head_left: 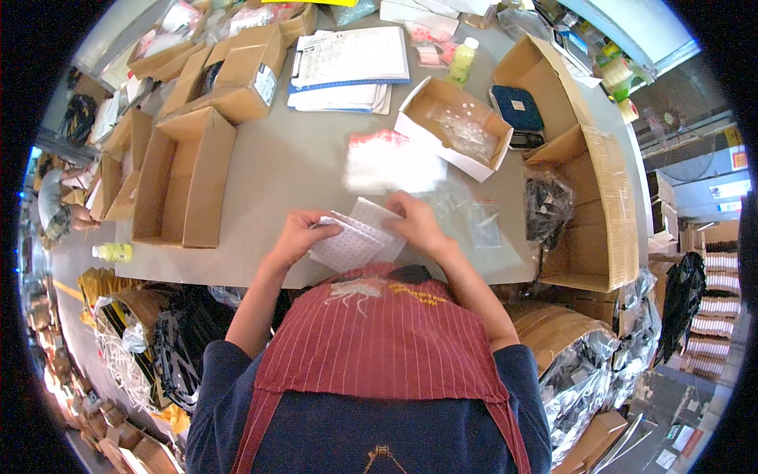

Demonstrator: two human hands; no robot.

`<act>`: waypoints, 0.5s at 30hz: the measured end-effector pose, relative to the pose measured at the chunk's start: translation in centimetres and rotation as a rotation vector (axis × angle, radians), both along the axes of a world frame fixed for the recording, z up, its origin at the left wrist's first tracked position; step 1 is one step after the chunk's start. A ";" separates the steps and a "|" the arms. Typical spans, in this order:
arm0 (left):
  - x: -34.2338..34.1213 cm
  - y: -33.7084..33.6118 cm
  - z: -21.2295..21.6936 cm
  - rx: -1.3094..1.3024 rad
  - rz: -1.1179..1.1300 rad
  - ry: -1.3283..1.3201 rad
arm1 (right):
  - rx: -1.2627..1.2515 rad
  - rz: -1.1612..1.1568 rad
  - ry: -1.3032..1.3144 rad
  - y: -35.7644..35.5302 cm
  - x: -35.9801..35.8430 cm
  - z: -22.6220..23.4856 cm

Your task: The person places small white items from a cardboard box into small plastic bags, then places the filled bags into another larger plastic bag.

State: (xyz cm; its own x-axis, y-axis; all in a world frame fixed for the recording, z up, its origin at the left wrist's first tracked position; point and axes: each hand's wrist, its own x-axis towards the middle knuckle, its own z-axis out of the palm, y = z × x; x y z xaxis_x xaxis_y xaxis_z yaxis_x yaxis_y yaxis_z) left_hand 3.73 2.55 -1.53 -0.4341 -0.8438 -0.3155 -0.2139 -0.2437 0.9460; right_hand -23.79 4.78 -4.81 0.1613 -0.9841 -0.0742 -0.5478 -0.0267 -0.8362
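Observation:
White paper sheets (345,246) covered with rows of small printed marks lie between my hands, over the near edge of the table (260,186). My left hand (302,238) is closed on the left side of the sheets, thumb on top. At their upper right, my right hand (417,224) pinches a raised part of the paper (369,215). Whether this is one folded sheet or separate ones, I cannot tell. Just beyond my hands is a glossy pack (395,164), washed out by glare. Right of my right hand lies a clear plastic bag (485,224).
Open cardboard boxes (181,178) line the left side. To the right stands another open carton (592,209) with a dark plastic-wrapped bundle (548,207). A white box (454,126) of small clear parts, a yellow-green bottle (462,63) and clipboards with papers (349,59) sit farther back.

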 end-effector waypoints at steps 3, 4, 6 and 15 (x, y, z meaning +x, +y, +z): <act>-0.6 -0.4 0.3 0.030 0.010 0.048 | -0.070 -0.015 -0.070 -0.3 -0.5 0.1; -0.7 -0.5 0.3 0.024 0.013 0.048 | -0.088 -0.033 -0.083 -0.4 -0.4 0.6; -0.7 -0.6 0.2 0.010 0.038 0.076 | -0.081 -0.008 -0.045 -0.4 -0.5 1.8; -1.4 -0.5 2.4 -0.121 0.068 0.058 | -0.220 0.004 -0.090 0.1 -0.3 4.6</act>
